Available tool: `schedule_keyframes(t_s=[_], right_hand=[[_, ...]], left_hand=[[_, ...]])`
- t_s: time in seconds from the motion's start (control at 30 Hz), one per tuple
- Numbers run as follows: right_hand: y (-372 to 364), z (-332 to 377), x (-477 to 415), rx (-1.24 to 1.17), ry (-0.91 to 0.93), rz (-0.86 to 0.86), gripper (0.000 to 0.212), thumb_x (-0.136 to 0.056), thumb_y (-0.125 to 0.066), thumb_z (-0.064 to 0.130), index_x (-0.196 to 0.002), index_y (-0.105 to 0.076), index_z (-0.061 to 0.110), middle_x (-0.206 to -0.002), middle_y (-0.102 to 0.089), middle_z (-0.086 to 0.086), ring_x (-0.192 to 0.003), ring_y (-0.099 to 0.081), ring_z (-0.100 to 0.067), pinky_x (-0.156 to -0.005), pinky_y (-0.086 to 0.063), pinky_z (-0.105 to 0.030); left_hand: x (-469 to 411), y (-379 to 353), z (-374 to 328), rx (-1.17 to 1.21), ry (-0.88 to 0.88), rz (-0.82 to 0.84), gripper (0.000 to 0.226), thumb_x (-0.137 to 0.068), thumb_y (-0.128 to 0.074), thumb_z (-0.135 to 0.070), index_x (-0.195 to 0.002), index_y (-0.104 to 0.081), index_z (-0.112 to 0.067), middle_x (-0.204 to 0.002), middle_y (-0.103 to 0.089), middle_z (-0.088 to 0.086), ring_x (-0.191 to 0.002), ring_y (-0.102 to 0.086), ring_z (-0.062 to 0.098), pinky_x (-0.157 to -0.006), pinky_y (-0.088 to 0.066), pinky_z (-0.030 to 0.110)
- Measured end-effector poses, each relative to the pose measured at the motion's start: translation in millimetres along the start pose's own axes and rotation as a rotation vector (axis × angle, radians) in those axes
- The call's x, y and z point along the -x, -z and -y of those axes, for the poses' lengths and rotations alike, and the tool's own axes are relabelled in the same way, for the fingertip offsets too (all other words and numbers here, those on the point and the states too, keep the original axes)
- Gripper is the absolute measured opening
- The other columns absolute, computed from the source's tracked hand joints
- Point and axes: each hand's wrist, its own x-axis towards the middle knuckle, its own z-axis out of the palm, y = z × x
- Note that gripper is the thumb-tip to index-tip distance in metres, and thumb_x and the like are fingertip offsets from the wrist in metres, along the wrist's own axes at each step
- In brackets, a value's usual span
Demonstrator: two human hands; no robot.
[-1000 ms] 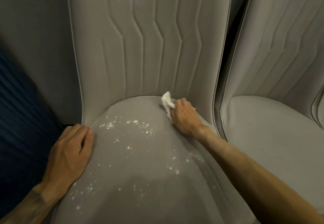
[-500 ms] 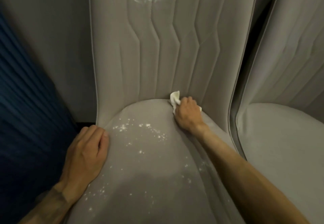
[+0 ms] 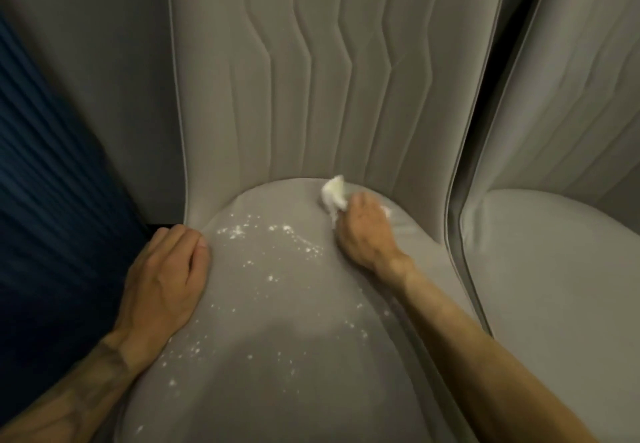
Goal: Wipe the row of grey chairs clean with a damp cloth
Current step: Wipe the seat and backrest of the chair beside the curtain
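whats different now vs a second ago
Little has changed. The right hand keeps the white cloth bunched at the back of the seat, by the crease under the backrest, with no clear shift. The left hand stays flat on the seat's left edge. The white specks across the middle of the seat lie as before, unwiped; the view itself moved slightly.

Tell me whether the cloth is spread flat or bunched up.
Bunched up. The white cloth sticks out as a crumpled wad from the right hand, which grips it against the back of the seat.
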Motion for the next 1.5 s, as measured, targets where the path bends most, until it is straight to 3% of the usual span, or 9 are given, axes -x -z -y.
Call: schedule_keyframes(t_s=[0.13, 0.33, 0.53, 0.7, 0.9, 1.1, 1.3, 1.43, 1.5], right_hand=[[9.7, 1.4, 44.0, -0.135, 0.309, 0.049, 0.03, -0.103, -0.039, 0.035, -0.099, -0.053, 0.009, -0.099, -0.053, -0.014, -0.087, -0.048, -0.032, -0.075, -0.036, -0.044], [21.2, -54.8, 22.7, -0.012, -0.073, -0.027, 0.028, -0.104, -0.04, 0.026, -0.11, -0.051, 0.001, -0.113, -0.052, -0.02, -0.103, -0.05, -0.037, -0.088, -0.035, -0.044], [19.8, -19.2, 74.3, -0.196, 0.358, 0.102, 0.026, -0.103, -0.041, 0.033, -0.099, -0.052, 0.009, -0.099, -0.052, -0.012, -0.085, -0.047, -0.029, -0.075, -0.036, -0.04], [27.9, -55.6, 35.5, -0.032, -0.021, -0.006, 0.026, -0.104, -0.041, 0.025, -0.108, -0.05, 0.002, -0.114, -0.052, -0.02, -0.104, -0.05, -0.038, -0.089, -0.034, -0.044], [22.6, 0.7, 107.5, -0.242, 0.447, 0.127, 0.028, -0.103, -0.035, 0.041, -0.103, -0.049, 0.017, -0.101, -0.05, -0.003, -0.084, -0.044, -0.023, -0.075, -0.032, -0.034], [38.8, -71.5, 65.9, -0.034, 0.037, 0.009, 0.024, -0.103, -0.041, 0.029, -0.108, -0.051, 0.007, -0.111, -0.052, -0.015, -0.1, -0.05, -0.035, -0.09, -0.038, -0.048], [37.8, -30.3, 126.7, -0.233, 0.375, 0.132, 0.021, -0.102, -0.043, 0.032, -0.107, -0.053, 0.014, -0.102, -0.051, -0.005, -0.089, -0.048, -0.026, -0.079, -0.038, -0.037], [47.7, -71.6, 92.8, -0.13, 0.064, 0.01, 0.022, -0.103, -0.045, 0.025, -0.103, -0.052, 0.005, -0.107, -0.053, -0.014, -0.099, -0.049, -0.034, -0.088, -0.037, -0.043], [38.6, -49.8, 106.0, -0.106, 0.067, -0.005, 0.02, -0.103, -0.045, 0.025, -0.102, -0.052, 0.006, -0.105, -0.053, -0.014, -0.096, -0.049, -0.034, -0.086, -0.036, -0.044]], left_hand=[[1.9, 0.4, 3.2, -0.004, -0.009, 0.017, 0.035, -0.11, -0.04, -0.023, -0.076, -0.049, -0.015, -0.078, -0.049, 0.001, -0.075, -0.045, 0.022, -0.064, -0.043, 0.044], [-0.7, 1.4, -2.7, -0.029, 0.0, 0.01, 0.032, -0.108, -0.049, -0.009, -0.076, -0.05, -0.01, -0.078, -0.049, 0.005, -0.076, -0.045, 0.025, -0.065, -0.043, 0.049], [2.1, 5.3, -4.5, -0.013, -0.043, 0.022, 0.039, -0.107, -0.033, -0.03, -0.077, -0.05, -0.011, -0.079, -0.049, 0.006, -0.077, -0.045, 0.026, -0.067, -0.041, 0.047], [2.3, 5.7, -4.9, -0.027, -0.026, 0.025, 0.037, -0.112, -0.041, -0.018, -0.077, -0.049, -0.009, -0.079, -0.049, 0.007, -0.079, -0.045, 0.029, -0.069, -0.043, 0.052], [3.3, 4.5, -1.0, -0.017, -0.037, 0.009, 0.038, -0.107, -0.034, -0.031, -0.077, -0.048, -0.012, -0.079, -0.048, 0.005, -0.078, -0.044, 0.026, -0.066, -0.041, 0.046], [3.2, 2.3, 0.9, -0.029, -0.046, -0.01, 0.038, -0.107, -0.031, -0.035, -0.079, -0.047, -0.016, -0.08, -0.047, 0.003, -0.077, -0.044, 0.025, -0.065, -0.046, 0.051], [2.1, -3.4, 10.9, -0.035, -0.041, -0.007, 0.037, -0.109, -0.029, -0.039, -0.078, -0.043, -0.024, -0.079, -0.045, -0.004, -0.077, -0.041, 0.019, -0.064, -0.043, 0.047], [1.2, -4.4, 10.9, -0.055, -0.057, -0.032, 0.037, -0.109, -0.031, -0.038, -0.076, -0.04, -0.024, -0.078, -0.041, -0.005, -0.076, -0.036, 0.018, -0.063, -0.035, 0.041], [1.4, -4.7, 11.6, -0.06, -0.057, -0.027, 0.037, -0.109, -0.031, -0.037, -0.076, -0.04, -0.024, -0.079, -0.042, -0.004, -0.077, -0.037, 0.019, -0.064, -0.036, 0.043]])
